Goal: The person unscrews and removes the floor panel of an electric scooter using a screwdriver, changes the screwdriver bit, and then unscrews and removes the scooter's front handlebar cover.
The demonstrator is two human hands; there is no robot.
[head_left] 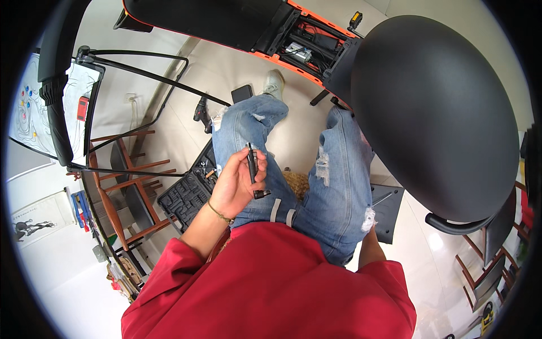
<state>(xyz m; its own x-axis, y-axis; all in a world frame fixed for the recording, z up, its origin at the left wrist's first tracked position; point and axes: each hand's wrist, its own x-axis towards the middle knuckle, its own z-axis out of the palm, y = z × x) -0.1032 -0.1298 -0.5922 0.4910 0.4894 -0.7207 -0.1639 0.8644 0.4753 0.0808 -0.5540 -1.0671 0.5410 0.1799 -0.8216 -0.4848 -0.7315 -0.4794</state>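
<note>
My left hand (240, 178) is closed round a slim black tool (252, 161), held upright above my left thigh. A wider dark piece shows at the tool's lower end; its exact kind does not show clearly. My right forearm (371, 248) reaches down beside my right thigh, and the fingers there are hidden behind the jeans. Close to that spot, a thin metal rod (384, 199) shows over a dark flat panel (390, 217). Whether my right hand touches the rod cannot be seen.
Ahead stands an orange-and-black machine with an open compartment (307, 48) of wires and modules. A large black oval seat (435, 113) looms at right. Left are a power drill (200, 113), a black box (241, 93), an opened tool case (183, 195), black tubing (147, 76) and wooden chairs (127, 192).
</note>
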